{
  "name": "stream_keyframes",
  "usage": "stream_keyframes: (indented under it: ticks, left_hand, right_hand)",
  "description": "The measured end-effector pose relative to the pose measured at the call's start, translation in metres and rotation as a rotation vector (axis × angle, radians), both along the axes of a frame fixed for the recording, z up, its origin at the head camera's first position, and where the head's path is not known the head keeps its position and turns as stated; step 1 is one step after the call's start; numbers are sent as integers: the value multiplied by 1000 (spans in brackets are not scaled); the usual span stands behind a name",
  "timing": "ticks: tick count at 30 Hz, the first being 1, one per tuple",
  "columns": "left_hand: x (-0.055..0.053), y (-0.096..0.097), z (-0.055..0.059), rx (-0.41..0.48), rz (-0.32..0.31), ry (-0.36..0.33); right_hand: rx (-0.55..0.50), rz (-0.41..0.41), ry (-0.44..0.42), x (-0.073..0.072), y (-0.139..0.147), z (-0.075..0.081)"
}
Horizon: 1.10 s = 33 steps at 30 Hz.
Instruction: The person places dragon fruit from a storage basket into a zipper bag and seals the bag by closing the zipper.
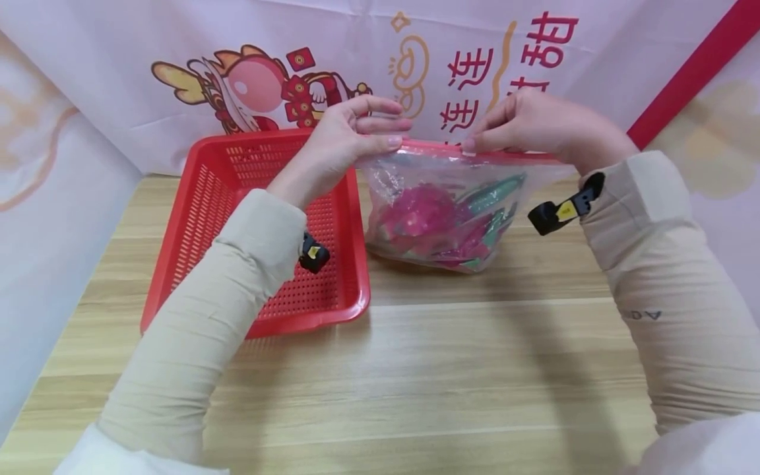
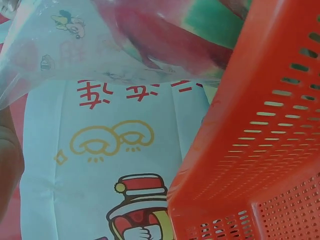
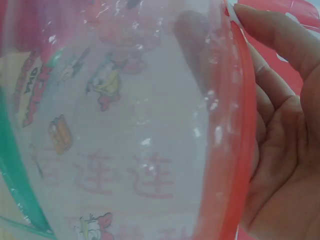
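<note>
A clear zipper bag (image 1: 415, 175) with a red top strip (image 1: 436, 149) hangs upright by the table's back edge. Pink and green items (image 1: 418, 208) show through its plastic; their kind is blurred by it. My left hand (image 1: 347, 132) pinches the bag's top left corner between thumb and fingers. Farther right along the strip, my right hand (image 1: 522, 128) pinches the small white slider (image 1: 468, 148). In the right wrist view, thumb and forefinger meet at that slider (image 3: 233, 14), and cartoon prints (image 3: 105, 82) mark the plastic.
A red perforated basket (image 1: 361, 290) stands left of the bag, under my left forearm, with nothing seen inside. Both rest on a wood-grain table (image 1: 439, 376). Behind them rises a pale printed cloth (image 1: 368, 59) with a red band at the right.
</note>
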<state>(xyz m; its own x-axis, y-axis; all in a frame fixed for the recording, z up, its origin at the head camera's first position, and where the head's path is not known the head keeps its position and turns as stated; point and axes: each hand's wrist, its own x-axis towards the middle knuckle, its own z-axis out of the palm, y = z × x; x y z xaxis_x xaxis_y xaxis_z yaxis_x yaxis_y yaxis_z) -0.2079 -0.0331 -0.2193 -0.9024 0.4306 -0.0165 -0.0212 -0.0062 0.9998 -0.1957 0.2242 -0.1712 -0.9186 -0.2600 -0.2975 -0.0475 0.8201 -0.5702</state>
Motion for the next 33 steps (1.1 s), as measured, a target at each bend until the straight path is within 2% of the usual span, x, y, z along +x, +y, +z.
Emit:
stream_keyframes:
  ticks: [7, 10, 14, 18, 22, 28, 33]
  left_hand:
    - [-1, -3, 11, -134, -154, -11]
    - [-1, -2, 18, -222, -186, -2]
    - [0, 1, 24, -393, -208, 59]
    - [-1, 7, 25, -520, -250, 120]
    - [-1, 9, 22, -552, -265, 135]
    - [-1, 10, 17, -524, -275, 144]
    - [0, 10, 13, -492, -232, 158]
  right_hand:
    - [-19, 13, -4, 1, 1, 0]
    - [-23, 36, 6, 1, -2, 0]
    - [-24, 55, 11, 1, -6, 0]
    - [-19, 49, -7, -2, -8, -1]
    - [-32, 58, -32, -5, -9, -3]
    - [-40, 80, -63, -6, -9, -4]
    - [-48, 100, -78, -6, -8, -2]
